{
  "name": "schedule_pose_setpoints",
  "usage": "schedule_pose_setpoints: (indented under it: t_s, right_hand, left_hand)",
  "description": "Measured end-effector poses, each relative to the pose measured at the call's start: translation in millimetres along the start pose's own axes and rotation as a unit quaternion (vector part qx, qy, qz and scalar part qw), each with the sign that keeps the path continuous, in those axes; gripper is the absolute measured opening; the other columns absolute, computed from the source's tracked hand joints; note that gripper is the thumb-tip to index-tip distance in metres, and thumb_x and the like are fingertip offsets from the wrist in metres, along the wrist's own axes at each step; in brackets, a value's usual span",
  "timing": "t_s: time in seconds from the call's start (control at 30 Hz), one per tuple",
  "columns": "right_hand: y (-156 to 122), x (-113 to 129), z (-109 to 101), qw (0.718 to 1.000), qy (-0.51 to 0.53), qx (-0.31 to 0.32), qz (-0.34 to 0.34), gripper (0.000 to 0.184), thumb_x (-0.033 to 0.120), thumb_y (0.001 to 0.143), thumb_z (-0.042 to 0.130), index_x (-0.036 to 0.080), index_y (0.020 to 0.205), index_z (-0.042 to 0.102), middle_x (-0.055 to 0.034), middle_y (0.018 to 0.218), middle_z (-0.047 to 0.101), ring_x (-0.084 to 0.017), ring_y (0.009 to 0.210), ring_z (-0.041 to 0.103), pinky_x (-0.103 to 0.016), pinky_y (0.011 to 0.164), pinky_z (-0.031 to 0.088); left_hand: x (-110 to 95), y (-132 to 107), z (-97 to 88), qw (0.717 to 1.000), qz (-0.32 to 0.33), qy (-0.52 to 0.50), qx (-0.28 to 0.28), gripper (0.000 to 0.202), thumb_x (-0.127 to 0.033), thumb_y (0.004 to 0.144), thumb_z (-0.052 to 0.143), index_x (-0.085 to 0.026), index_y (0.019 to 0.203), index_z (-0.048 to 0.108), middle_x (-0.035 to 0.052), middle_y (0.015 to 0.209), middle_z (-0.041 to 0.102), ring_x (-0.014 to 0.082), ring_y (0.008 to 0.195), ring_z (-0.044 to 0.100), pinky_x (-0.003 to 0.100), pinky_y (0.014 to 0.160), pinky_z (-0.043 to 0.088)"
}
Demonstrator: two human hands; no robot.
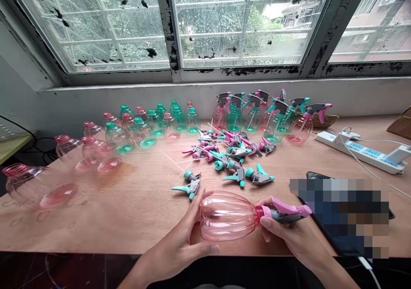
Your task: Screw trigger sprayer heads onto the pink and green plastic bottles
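Note:
A clear pink spray bottle (228, 216) lies sideways between my hands, above the table's front edge. My left hand (189, 233) is wrapped round its base. At the neck, my right hand (282, 229) grips the pink collar, with thumb and fingers on either side. The grey and pink trigger sprayer (289, 212) sits on the bottle's mouth and points right. Just beyond my left fingers lies a loose teal and grey sprayer head (191, 185). A pile of sprayer heads (236, 152), pink and teal with thin white tubes, spreads behind the bottle.
Open pink and green bottles (117, 138) stand on the left of the wooden table (128, 212). Several bottles with sprayers fitted (276, 124) stand at the back right. A white power strip (361, 152), cables and a dark tablet-like device (330, 233) are on the right.

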State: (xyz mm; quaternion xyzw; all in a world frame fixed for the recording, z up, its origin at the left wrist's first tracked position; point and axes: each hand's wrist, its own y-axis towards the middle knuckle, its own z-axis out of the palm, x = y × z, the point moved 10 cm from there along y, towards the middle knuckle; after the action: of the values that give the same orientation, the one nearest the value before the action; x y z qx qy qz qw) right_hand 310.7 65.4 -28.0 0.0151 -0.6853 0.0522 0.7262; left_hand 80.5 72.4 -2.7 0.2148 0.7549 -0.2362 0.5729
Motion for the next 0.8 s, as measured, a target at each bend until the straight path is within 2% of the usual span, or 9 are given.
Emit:
schedule_pose_setpoints:
  t_s: [0.17, 0.3, 0.4, 0.5, 0.6, 0.73, 0.8]
  right_hand:
    - [-0.7, 3.1, -1.7, 1.000, -0.014, -0.015, -0.011, 0.036, 0.058, 0.086, 0.079, 0.023, 0.086, 0.072, 0.0029, 0.060, 0.064, -0.022, 0.062, 0.055, -0.037, 0.070, 0.038]
    - [-0.5, 5.1, -0.6, 1.000, -0.007, -0.013, -0.018, 0.036, 0.055, 0.087, 0.080, 0.022, 0.075, 0.068, 0.0024, 0.060, 0.065, -0.020, 0.061, 0.055, -0.036, 0.068, 0.038]
    - [0.0, 3.7, 0.0, 1.000, 0.011, -0.010, -0.015, 0.033, 0.052, 0.087, 0.081, 0.021, 0.083, 0.071, 0.0026, 0.060, 0.066, -0.020, 0.060, 0.056, -0.035, 0.068, 0.039]
    - [0.7, 2.1, 0.4, 1.000, 0.026, -0.007, -0.016, 0.032, 0.051, 0.086, 0.082, 0.020, 0.089, 0.074, 0.0025, 0.060, 0.067, -0.019, 0.059, 0.055, -0.035, 0.067, 0.040]
    - [1.2, 1.0, 1.6, 1.000, 0.023, 0.000, -0.018, 0.032, 0.050, 0.087, 0.081, 0.020, 0.078, 0.073, 0.0018, 0.059, 0.067, -0.019, 0.060, 0.055, -0.035, 0.067, 0.041]
    - [1.3, -0.5, 2.4, 1.000, 0.023, 0.005, -0.015, 0.035, 0.051, 0.088, 0.080, 0.020, 0.074, 0.071, 0.0016, 0.060, 0.066, -0.019, 0.061, 0.055, -0.035, 0.068, 0.040]
    - [1.2, -1.1, 2.8, 1.000, 0.024, 0.007, -0.012, 0.034, 0.051, 0.088, 0.080, 0.020, 0.076, 0.071, 0.0020, 0.061, 0.066, -0.019, 0.061, 0.054, -0.035, 0.068, 0.039]
  left_hand:
    - [-2.0, -0.2, 2.9, 1.000, 0.024, 0.003, 0.010, 0.109, -0.035, 0.097, 0.073, -0.044, 0.165, -0.012, 0.0025, 0.179, 0.014, 0.0310, 0.160, 0.026, 0.048, 0.132, 0.022]
    - [-3.5, -0.6, 2.2, 0.999, 0.035, 0.015, 0.003, 0.103, -0.030, 0.100, 0.069, -0.045, 0.165, -0.011, 0.0006, 0.180, 0.009, 0.0281, 0.165, 0.012, 0.047, 0.134, 0.014]
    - [-2.0, -0.8, 0.8, 0.999, 0.030, 0.022, 0.000, 0.108, -0.033, 0.098, 0.072, -0.041, 0.166, -0.012, 0.0033, 0.180, 0.007, 0.0297, 0.166, 0.005, 0.049, 0.135, 0.009]
    - [-0.7, -1.0, -0.3, 1.000, 0.021, 0.009, -0.005, 0.114, -0.040, 0.093, 0.078, -0.036, 0.167, -0.008, 0.0062, 0.180, 0.007, 0.0331, 0.165, 0.007, 0.052, 0.134, 0.005]
    - [-1.3, -0.8, 0.3, 1.000, 0.015, -0.011, -0.005, 0.109, -0.045, 0.093, 0.077, -0.037, 0.168, -0.003, 0.0046, 0.180, 0.010, 0.0324, 0.165, 0.009, 0.050, 0.135, 0.006]
    - [-1.9, -0.3, 1.3, 1.000, 0.018, -0.020, -0.003, 0.104, -0.043, 0.096, 0.073, -0.040, 0.167, -0.003, 0.0030, 0.179, 0.011, 0.0301, 0.164, 0.012, 0.049, 0.135, 0.008]
    - [-1.3, -0.5, 1.0, 1.000, 0.023, -0.012, -0.002, 0.104, -0.039, 0.097, 0.073, -0.041, 0.167, -0.005, 0.0041, 0.179, 0.012, 0.0309, 0.163, 0.019, 0.050, 0.134, 0.012]
